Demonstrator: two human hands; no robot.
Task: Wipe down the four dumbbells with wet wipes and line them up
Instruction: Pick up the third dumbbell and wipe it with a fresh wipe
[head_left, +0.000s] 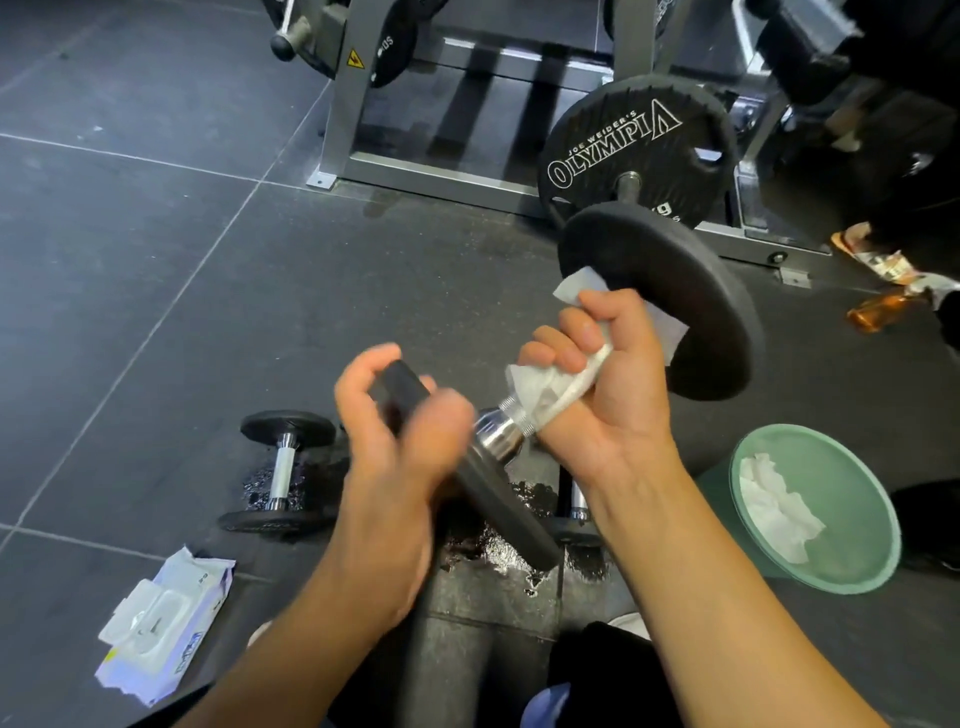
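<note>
Behind both hands' fingers gripping the dumbbell, a plate reads "OLYMPIA".

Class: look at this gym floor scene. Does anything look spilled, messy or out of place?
Yes. A wet patch glistens on the floor under the held dumbbell, with another beside the dumbbell on the floor. The wipes pack lies open.

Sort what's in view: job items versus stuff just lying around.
Job: held dumbbell, wet wipe in right hand, left hand, floor dumbbell, wipes pack, green bin.
Lying about: Olympia plate, machine frame, wrappers.
</note>
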